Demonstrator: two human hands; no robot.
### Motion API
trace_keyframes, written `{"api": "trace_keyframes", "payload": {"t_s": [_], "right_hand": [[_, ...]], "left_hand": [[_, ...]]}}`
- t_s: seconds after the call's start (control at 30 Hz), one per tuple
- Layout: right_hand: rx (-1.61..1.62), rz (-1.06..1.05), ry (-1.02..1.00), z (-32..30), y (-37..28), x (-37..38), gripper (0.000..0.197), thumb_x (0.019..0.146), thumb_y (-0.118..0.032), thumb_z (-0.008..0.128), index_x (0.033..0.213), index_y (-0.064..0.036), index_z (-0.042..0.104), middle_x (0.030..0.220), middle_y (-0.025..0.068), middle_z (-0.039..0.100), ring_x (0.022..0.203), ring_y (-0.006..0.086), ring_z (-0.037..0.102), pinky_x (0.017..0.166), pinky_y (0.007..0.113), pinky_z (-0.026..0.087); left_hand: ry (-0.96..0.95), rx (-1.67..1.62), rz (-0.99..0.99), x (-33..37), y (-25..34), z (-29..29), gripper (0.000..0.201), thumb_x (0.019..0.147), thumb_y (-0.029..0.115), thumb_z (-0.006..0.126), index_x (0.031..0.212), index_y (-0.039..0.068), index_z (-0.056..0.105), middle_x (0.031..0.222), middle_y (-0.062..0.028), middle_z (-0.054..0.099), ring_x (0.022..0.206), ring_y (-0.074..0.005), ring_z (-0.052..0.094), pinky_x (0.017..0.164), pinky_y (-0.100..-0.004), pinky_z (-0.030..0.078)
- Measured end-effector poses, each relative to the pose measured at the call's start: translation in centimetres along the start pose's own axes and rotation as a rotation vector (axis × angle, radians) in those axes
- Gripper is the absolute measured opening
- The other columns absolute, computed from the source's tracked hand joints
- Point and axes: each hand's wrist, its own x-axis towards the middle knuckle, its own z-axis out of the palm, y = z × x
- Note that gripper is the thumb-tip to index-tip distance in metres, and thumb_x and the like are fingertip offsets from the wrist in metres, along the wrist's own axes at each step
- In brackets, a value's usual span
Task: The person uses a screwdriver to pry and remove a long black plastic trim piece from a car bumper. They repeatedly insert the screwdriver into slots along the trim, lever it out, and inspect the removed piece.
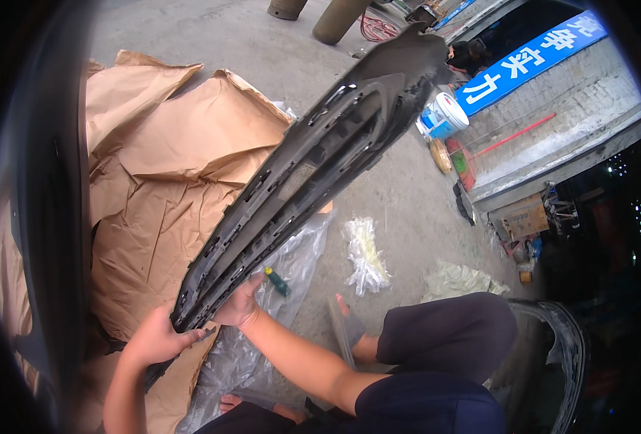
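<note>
A long black plastic car bumper (291, 184) slants up from my hands toward the far right, its ribbed, clip-lined side facing me. My left hand (162, 338) is closed round its near end, with the thumb lying over the edge. Just right of that, my right hand (242, 302) holds the bumper's lower edge; some of its fingers are hidden by the part. Close to my right hand, a screwdriver-like tool with a green and yellow handle (277, 281) lies on a clear plastic sheet (291, 253).
Crumpled brown paper (168, 137) covers the ground at left, beside a large dark curved panel (49, 217). A bundle of whitish plastic (364, 257) lies on the concrete. A white and blue bucket (443, 116) stands by the wall at right. Another black curved part (570, 347) lies behind my knee (450, 333).
</note>
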Motion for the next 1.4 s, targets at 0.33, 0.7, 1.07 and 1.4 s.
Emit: {"api": "trace_keyframes", "payload": {"t_s": [0.33, 0.7, 1.07, 1.4], "right_hand": [[0.081, 0.084, 0.015, 0.7, 1.6, 2.5, 0.072, 0.102, -0.058, 0.052, 0.140, 0.0016, 0.063, 0.133, 0.0278, 0.069, 0.123, 0.0424, 0.067, 0.111, 0.052, 0.053], [0.037, 0.089, -0.114, -0.9, 2.2, 2.9, 0.063, 0.105, -0.059, 0.049, 0.129, -0.0031, 0.065, 0.101, 0.0153, 0.065, 0.105, 0.0325, 0.059, 0.105, 0.047, 0.046], [0.015, 0.307, -0.205, 0.7, 1.2, 3.7, 0.019, 0.107, -0.032, 0.063, 0.113, -0.0148, 0.059, 0.088, 0.0045, 0.067, 0.102, 0.0283, 0.064, 0.119, 0.060, 0.040], [-0.032, 0.292, -0.227, 2.6, 1.3, 3.4, 0.012, 0.106, -0.028, 0.063, 0.098, -0.0191, 0.061, 0.080, -0.0041, 0.058, 0.083, 0.0162, 0.057, 0.111, 0.053, 0.046]], "left_hand": [[0.104, -0.068, 0.015, 0.1, -0.6, -0.5, 0.111, 0.080, 0.006, 0.091, 0.165, -0.011, 0.021, 0.113, -0.0134, 0.070, 0.093, -0.0171, 0.070, 0.085, -0.0346, 0.059], [0.419, 0.294, 0.098, -1.3, -2.2, 1.9, 0.069, 0.074, 0.029, 0.096, 0.118, 0.003, 0.050, 0.097, -0.0248, 0.069, 0.093, -0.0474, 0.071, 0.082, -0.0474, 0.056], [0.402, 0.239, 0.047, -2.9, -2.6, 3.0, 0.060, 0.079, 0.038, 0.092, 0.116, -0.004, 0.070, 0.094, -0.0247, 0.075, 0.092, -0.0417, 0.074, 0.082, -0.0459, 0.057], [0.390, 0.181, 0.070, -4.5, -2.0, 3.3, 0.052, 0.074, 0.029, 0.098, 0.102, -0.003, 0.067, 0.074, -0.0212, 0.065, 0.066, -0.0354, 0.057, 0.066, -0.0418, 0.051]]}}
